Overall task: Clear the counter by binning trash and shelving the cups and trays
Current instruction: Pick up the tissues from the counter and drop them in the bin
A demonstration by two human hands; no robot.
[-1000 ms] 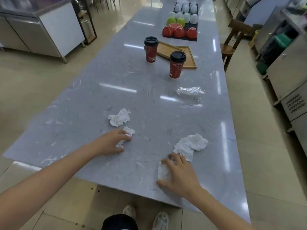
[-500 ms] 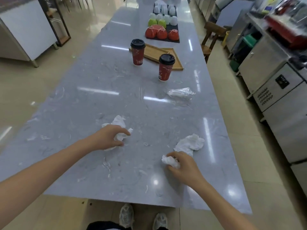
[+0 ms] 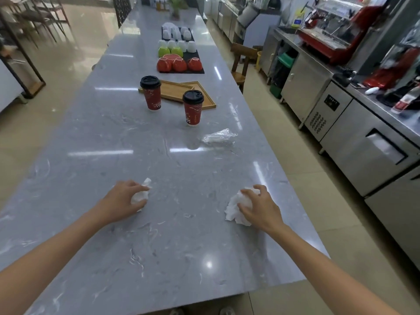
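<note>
My left hand [image 3: 123,200] is closed around crumpled white tissues [image 3: 142,194] on the grey marble counter [image 3: 159,246]. My right hand [image 3: 259,206] grips a larger wad of white tissue [image 3: 235,209] near the counter's right side. Farther up stand two red paper cups with black lids, one [image 3: 151,93] at left, the other [image 3: 193,108] at right. Two wooden trays [image 3: 205,100] lie behind them, partly overlapping. A clear plastic wrapper [image 3: 219,137] lies right of the nearer cup.
A black mat [image 3: 200,70] holds red, green and white ceramic cups at the far end. A wooden chair [image 3: 241,62] stands right of the counter. Steel cabinets [image 3: 354,137] and a red espresso machine [image 3: 341,35] line the right wall across a tiled aisle.
Both hands have gathered their loose tissues into their grasp; the second tissue on each side is now bunched in the hand. The camera has tilted up, showing more of the counter.
</note>
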